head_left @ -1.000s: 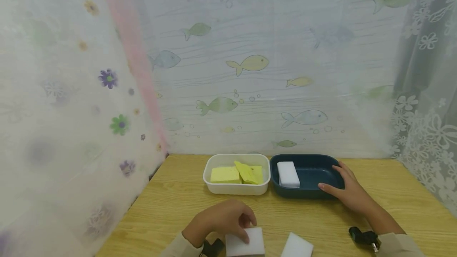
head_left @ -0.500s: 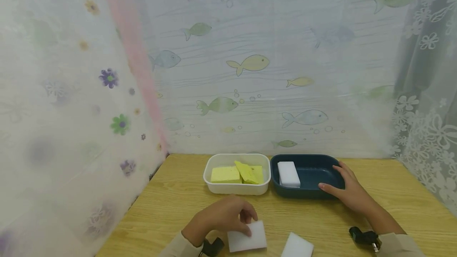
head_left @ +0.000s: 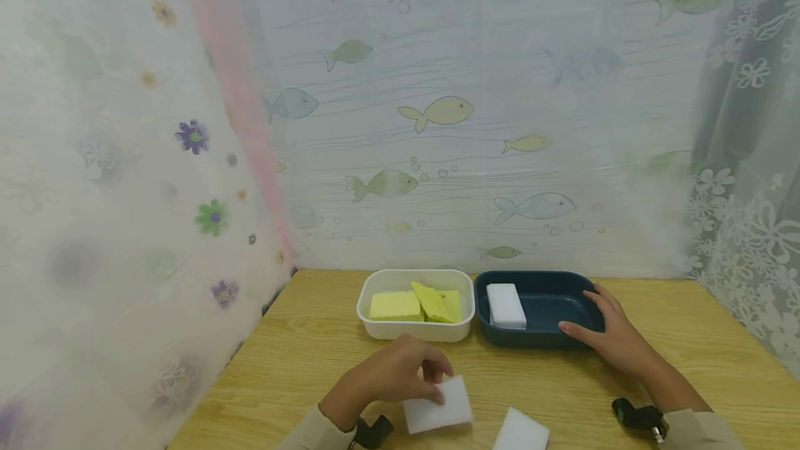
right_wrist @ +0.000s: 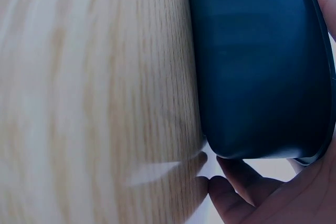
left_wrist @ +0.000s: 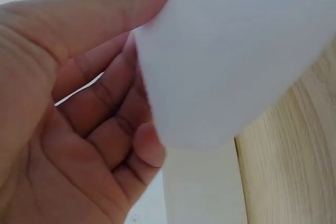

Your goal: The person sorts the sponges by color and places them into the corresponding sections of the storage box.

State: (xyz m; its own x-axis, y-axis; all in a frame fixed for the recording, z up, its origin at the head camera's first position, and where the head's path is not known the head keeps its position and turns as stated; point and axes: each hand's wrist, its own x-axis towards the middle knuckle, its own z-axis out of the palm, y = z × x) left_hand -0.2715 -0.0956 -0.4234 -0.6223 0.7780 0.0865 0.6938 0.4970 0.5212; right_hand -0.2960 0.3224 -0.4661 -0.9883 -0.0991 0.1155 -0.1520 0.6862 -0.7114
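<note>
Between the thumb and fingers of my left hand [head_left: 400, 373] is a white sponge block [head_left: 445, 405], tilted and raised near the front of the table. It fills much of the left wrist view, where the thumb [left_wrist: 105, 14] presses its face. My right hand [head_left: 619, 339] grips the right end of a dark blue tub [head_left: 550, 340], thumb at the near rim and fingers around the end. Inside that tub, at its left, lies a white sponge block [head_left: 506, 305]. Another white sponge block [head_left: 521, 430] lies on the table, cut off by the bottom edge of the head view.
A white tub [head_left: 415, 330] holding several yellow sponge pieces [head_left: 396, 305] stands left of the dark blue tub, the two rims side by side. Beneath everything is a wood-grain table [head_left: 300, 339]. A fish-print curtain [head_left: 437, 144] hangs behind its back edge.
My left hand has lifted the white sponge block slightly, tilting it and shifting it a little forward and right. My right hand and both tubs have stayed put.
</note>
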